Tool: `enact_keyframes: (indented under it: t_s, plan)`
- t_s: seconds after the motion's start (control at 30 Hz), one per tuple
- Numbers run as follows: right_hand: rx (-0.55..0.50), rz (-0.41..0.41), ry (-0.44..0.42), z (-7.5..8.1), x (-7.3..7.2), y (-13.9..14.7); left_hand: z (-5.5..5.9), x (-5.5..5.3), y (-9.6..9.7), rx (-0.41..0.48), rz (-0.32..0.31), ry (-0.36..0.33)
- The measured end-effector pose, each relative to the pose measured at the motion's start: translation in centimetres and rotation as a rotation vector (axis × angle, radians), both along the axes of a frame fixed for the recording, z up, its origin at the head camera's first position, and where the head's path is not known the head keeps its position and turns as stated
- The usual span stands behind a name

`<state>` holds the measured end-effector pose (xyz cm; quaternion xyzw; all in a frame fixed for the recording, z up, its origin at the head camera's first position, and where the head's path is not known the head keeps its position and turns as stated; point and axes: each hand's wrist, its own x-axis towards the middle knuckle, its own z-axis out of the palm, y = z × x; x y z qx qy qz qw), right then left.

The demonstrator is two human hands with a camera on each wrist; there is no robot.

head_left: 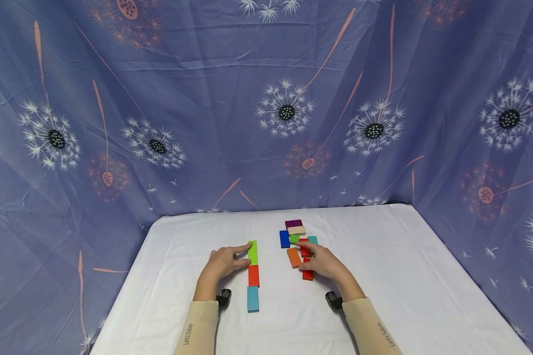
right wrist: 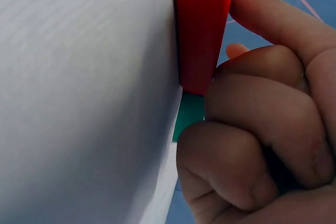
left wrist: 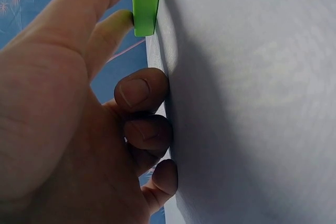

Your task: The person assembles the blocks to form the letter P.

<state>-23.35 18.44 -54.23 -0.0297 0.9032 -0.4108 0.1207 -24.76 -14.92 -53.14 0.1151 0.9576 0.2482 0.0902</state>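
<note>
A light green block (head_left: pixel 252 253) lies at the far end of a line of blocks, with a red block (head_left: pixel 253 276) and a light blue block (head_left: pixel 252 300) nearer the front. My left hand (head_left: pixel 223 263) pinches the green block from the left, index fingertip near its far end and thumb lower down. Over the loose blocks on the right, my right hand (head_left: pixel 324 261) has thumb and index finger spread beside an orange block (head_left: pixel 294 258). Its other fingers curl close to a red block (right wrist: pixel 202 30), which hides the orange one in the right wrist view.
Past the right hand lie a blue block (head_left: pixel 285 239), a small green block (head_left: pixel 294 239), a purple block (head_left: pixel 293 224), a cream block (head_left: pixel 296 230) and a teal block (head_left: pixel 313 240). A white cloth (head_left: pixel 173 276) covers the table; a patterned curtain (head_left: pixel 231 123) hangs behind.
</note>
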Motion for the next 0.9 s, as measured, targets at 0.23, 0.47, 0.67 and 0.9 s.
enact_keyframes:
  t_s: [0.23,0.47,0.67,0.9]
  plan:
    - [0.06,-0.015,0.007,0.36,-0.02,-0.43,0.13,0.13,0.12,-0.002,-0.006,0.003]
    - [0.099,-0.002,0.012,0.57,0.09,-0.59,0.12,0.22,0.11,0.003,-0.011,0.003]
    - [0.093,0.014,0.009,0.58,0.07,-0.62,-0.04,0.2,0.09,-0.002,-0.011,0.003]
    - [0.087,0.026,0.031,0.36,-0.16,-0.59,0.15,0.25,0.18,-0.006,-0.004,0.007]
